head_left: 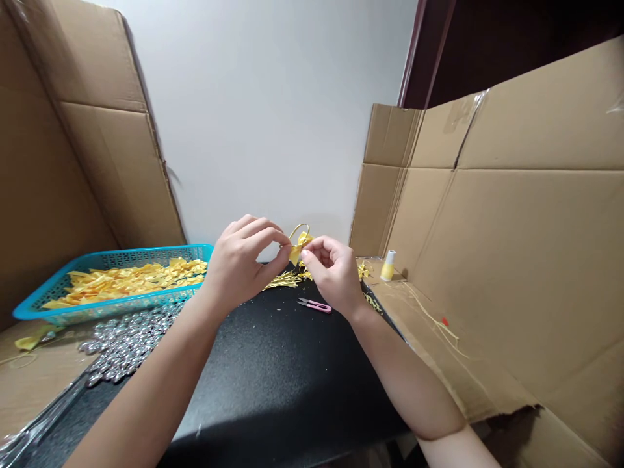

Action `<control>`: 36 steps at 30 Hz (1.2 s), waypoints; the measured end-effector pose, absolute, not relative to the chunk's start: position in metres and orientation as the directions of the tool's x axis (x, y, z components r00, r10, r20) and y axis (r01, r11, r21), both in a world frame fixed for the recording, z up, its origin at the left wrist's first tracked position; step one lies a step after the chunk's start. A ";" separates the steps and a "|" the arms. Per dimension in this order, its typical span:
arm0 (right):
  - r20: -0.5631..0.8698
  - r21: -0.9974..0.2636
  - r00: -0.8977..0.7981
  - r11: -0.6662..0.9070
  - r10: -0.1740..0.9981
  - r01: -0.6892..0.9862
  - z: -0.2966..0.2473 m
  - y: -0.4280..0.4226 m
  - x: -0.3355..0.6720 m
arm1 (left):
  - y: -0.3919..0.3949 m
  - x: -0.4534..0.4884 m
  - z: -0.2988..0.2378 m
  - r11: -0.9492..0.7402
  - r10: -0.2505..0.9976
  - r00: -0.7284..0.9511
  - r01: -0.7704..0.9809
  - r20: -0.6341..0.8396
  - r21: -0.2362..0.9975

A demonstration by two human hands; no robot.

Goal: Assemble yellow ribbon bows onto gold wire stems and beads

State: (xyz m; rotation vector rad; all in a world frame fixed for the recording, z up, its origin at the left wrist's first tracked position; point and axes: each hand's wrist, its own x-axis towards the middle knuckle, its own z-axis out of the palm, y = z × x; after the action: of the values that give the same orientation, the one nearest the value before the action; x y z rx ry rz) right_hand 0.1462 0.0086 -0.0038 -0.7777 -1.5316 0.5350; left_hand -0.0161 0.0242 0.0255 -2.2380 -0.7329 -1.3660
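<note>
Beads, silvery and heaped up, sit on the near side of the left hand, off to its left. Black tabletop stretches out below both hands, with pink-handled snips lying just short of the right hand, a bit to its left. Left hand has thumb and forefinger pinched on a small yellow ribbon piece, other fingers loosely curved. Right hand is pinching it too, rest of the fingers curled in, so the ribbon's smack between the fingertips. A gold loop pokes up just above it, can't tell if it's attached. Bunch of gold strands lies below the left fingertips. Blue basket of yellow ribbon bits is left of the left hand; yellow thread spool stands beyond the right hand, to its right. Cardboard panels flank both hands, pale wall behind.
</note>
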 end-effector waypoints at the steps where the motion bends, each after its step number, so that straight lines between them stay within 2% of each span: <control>1: 0.670 -0.733 0.006 0.661 0.742 0.161 -0.004 0.009 0.146 | 0.024 -0.016 0.025 -0.776 0.221 0.373 0.627 0.901 -0.070; 10: 0.672 -0.732 0.031 0.658 0.740 0.178 -0.002 0.005 0.143 | 0.022 -0.011 0.025 -0.802 0.239 0.346 0.598 0.908 -0.017; 16: 0.707 -0.701 0.043 0.691 0.706 0.180 -0.003 0.004 0.144 | 0.016 -0.009 0.024 -0.792 0.170 0.304 0.608 0.937 -0.054; 22: 0.731 -0.676 0.040 0.713 0.681 0.187 -0.004 0.004 0.144 | 0.014 -0.007 0.023 -0.782 0.199 0.266 0.623 0.943 -0.011; 29: 0.736 -0.665 0.037 0.712 0.676 0.224 -0.005 0.004 0.143 | 0.014 -0.005 0.023 -0.725 0.130 0.275 0.682 0.953 -0.098; 36: 0.741 -0.667 0.041 0.728 0.670 0.157 -0.009 0.006 0.138 | 0.024 -0.006 0.021 -0.685 0.035 0.284 0.705 0.958 -0.184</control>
State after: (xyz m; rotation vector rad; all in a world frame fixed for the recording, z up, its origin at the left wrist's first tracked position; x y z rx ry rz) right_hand 0.1378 0.0059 -0.0086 -0.7070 -1.5077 0.4477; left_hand -0.0062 0.0239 0.0208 -1.9559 -0.6604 -1.4369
